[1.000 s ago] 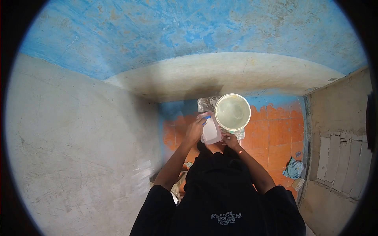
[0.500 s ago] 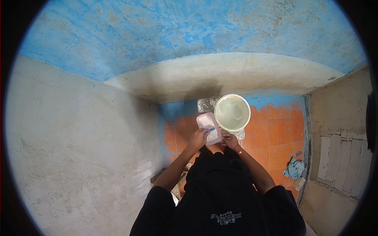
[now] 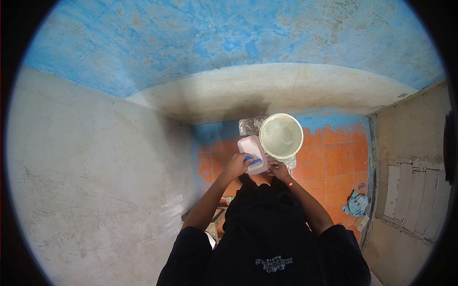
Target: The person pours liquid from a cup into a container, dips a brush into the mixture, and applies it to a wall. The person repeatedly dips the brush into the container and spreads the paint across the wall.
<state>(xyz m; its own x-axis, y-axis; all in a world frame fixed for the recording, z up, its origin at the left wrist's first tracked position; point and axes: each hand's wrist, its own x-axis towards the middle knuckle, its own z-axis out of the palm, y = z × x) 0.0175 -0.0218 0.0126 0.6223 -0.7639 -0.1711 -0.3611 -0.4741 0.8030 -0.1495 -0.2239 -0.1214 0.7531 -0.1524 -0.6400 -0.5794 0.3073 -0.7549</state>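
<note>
Left fingers (image 3: 243, 159) closed round blue tool (image 3: 255, 162) over pink tub (image 3: 250, 144), right fingers (image 3: 275, 166) pinched on its edge

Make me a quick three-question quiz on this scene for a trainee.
1. Which hand grips the blue tool, the person's left or right?
2. True or false: in the picture, the pink container is left of the round bucket.
3. Fill in: the crumpled cloth lies toward the picture's ____ edge.

Key: 1. The left hand. 2. True. 3. Right.
</note>
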